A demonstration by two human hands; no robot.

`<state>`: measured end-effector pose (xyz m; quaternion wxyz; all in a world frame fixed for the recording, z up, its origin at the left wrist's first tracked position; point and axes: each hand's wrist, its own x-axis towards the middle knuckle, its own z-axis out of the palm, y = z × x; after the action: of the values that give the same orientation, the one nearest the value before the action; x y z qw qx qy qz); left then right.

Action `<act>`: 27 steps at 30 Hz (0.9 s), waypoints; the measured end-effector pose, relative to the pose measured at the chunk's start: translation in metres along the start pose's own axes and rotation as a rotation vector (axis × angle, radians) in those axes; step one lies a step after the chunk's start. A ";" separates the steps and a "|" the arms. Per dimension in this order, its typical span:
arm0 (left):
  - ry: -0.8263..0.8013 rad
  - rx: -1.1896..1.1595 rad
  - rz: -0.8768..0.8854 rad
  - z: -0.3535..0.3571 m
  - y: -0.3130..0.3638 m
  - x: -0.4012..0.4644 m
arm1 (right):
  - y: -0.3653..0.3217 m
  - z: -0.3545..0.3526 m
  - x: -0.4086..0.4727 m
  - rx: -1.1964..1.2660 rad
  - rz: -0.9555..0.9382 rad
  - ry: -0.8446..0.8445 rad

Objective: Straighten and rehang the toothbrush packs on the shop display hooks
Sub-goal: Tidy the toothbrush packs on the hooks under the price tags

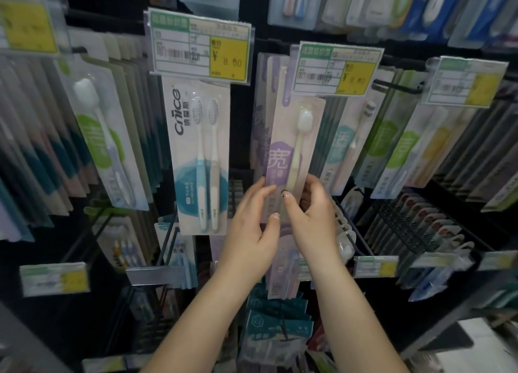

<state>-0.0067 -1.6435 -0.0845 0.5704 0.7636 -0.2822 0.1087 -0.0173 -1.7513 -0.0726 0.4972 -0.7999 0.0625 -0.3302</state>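
Yellow-and-white price tags [200, 46] clipped above the rows, plus a black wire rack [403, 227] of small dark packets at lower right.

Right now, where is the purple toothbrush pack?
Head view, centre: the purple toothbrush pack hangs right of the two-brush pack, its lower end between left hand and right hand.
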 end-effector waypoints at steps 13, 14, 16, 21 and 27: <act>-0.049 -0.138 0.121 0.004 -0.004 -0.017 | -0.010 -0.001 -0.005 0.095 0.156 -0.077; -0.053 -0.149 0.128 0.004 -0.005 -0.019 | -0.010 -0.002 -0.006 0.109 0.159 -0.092; -0.067 -0.173 0.129 0.006 -0.004 -0.021 | -0.009 -0.004 -0.008 0.137 0.168 -0.109; -0.096 -0.168 0.146 0.007 -0.005 -0.021 | -0.007 -0.006 -0.008 0.149 0.177 -0.105; -0.059 -0.098 0.161 0.000 -0.011 -0.018 | -0.005 -0.001 -0.012 0.034 0.093 -0.031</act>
<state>-0.0149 -1.6358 -0.1023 0.5878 0.7127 -0.3643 0.1177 -0.0282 -1.7443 -0.0738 0.5263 -0.7927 0.0862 -0.2953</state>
